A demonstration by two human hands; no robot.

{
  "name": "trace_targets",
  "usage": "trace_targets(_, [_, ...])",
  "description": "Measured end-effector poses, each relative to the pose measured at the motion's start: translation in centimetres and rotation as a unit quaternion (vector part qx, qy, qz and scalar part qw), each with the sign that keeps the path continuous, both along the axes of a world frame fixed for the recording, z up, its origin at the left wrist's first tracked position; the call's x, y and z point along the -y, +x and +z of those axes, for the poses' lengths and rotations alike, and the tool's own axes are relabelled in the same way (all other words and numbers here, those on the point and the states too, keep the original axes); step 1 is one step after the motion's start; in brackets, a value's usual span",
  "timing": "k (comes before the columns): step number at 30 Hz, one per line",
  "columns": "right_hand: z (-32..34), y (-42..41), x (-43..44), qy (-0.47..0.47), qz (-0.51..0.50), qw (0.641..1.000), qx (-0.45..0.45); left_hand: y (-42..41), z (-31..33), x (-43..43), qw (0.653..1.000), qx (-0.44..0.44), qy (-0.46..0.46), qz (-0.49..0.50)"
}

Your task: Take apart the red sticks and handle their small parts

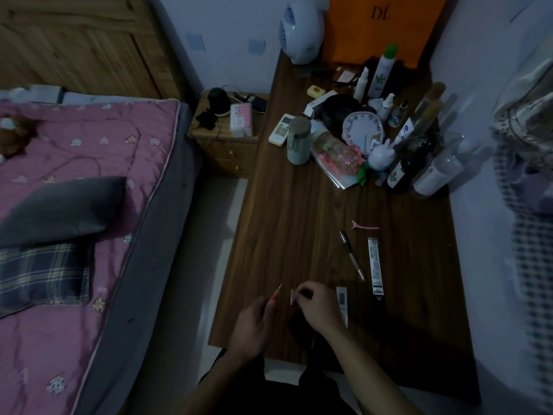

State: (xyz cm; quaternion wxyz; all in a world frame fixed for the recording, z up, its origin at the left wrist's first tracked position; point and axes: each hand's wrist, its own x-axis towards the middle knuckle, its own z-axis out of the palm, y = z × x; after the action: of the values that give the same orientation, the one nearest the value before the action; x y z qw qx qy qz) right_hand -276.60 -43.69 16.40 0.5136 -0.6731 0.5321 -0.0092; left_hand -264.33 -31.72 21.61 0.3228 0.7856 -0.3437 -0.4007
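Observation:
My left hand [250,326] holds a thin reddish pen part [276,293] with its tip pointing up and away, above the near edge of the dark wooden desk [287,235]. Just to its right, my right hand [314,305] pinches a small clear tube-like piece [292,295] between its fingertips. The two pieces are close together but apart. A pen [352,255] lies on the desk beyond my right hand. Two narrow white-and-black packages lie near it, a long one [375,266] and a shorter one [342,301] partly behind my right wrist.
A pink hair clip [364,226] lies past the pen. Bottles, a round mirror [361,130], a green cup [298,140] and a remote crowd the desk's far end. A bed with a pink quilt [74,163] stands left, with a nightstand [227,136] between them. Clothes hang at the right.

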Motion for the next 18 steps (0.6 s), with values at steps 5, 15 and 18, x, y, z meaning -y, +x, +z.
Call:
trace_targets(5, [6.0, -1.4, 0.2, 0.117, -0.136, 0.967, 0.184, -0.4, 2.2, 0.2, 0.999, 0.025, -0.035, -0.021])
trace_targets(15, [12.9, -3.8, 0.4, 0.132, -0.134, 0.926, 0.329, -2.5, 7.6, 0.1, 0.989, 0.042, -0.127, -0.066])
trace_targets(18, [13.8, -4.1, 0.1, 0.14, -0.126, 0.918, 0.35, -3.0, 8.5, 0.1, 0.989, 0.023, -0.125, -0.076])
